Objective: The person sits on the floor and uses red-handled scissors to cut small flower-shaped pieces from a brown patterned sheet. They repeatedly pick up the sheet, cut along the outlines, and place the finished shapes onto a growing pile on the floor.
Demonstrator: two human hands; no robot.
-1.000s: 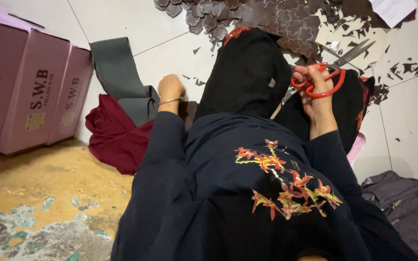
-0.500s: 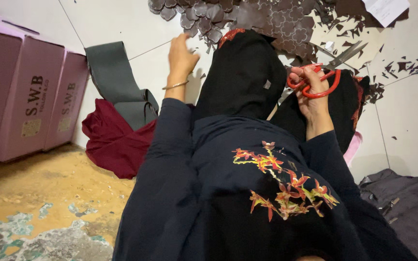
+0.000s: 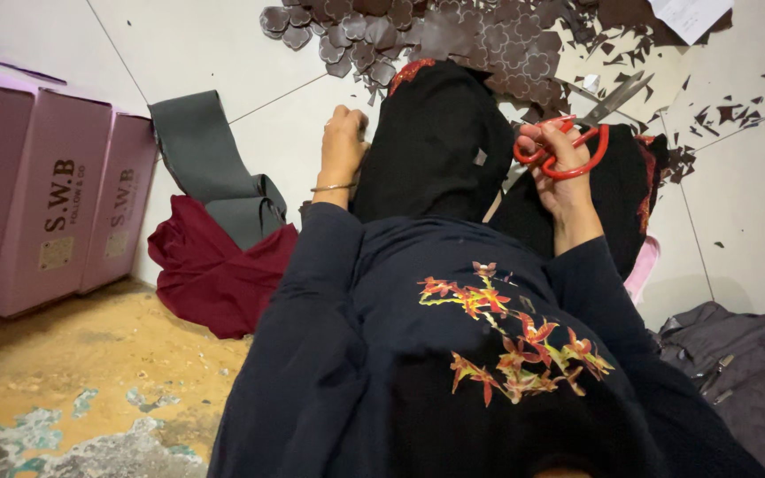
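Looking down from a head camera, the scene shows a person seated on a pale tiled floor (image 3: 223,53), dark clothing with red and yellow embroidery filling the lower middle of the view. At far left stand pink boxes (image 3: 55,204); beside them a grey strip of sheet material (image 3: 210,168) curls over a dark red cloth (image 3: 214,274) heaped on the floor. Next comes the left hand (image 3: 344,142), a thin bangle at its wrist, fingers curled shut into a loose fist against the black-clad knee; whether it holds anything cannot be told. Above the knees lies a pile of dark brown flower-shaped cutouts (image 3: 453,35), thin and flat, likely light and floppy, best picked up by an edge with fingertips. To the right, the right hand (image 3: 560,173) is raised and closed around the red loop handles of a pair of scissors (image 3: 577,146), fingers through the loops, metal blades pointing up and away toward the cutouts. The scissors look rigid and moderately light; the handles are the safe place to grip. Small brown offcuts (image 3: 710,111) scatter the tiles further right, and a grey bag (image 3: 745,372) sits at lower right.
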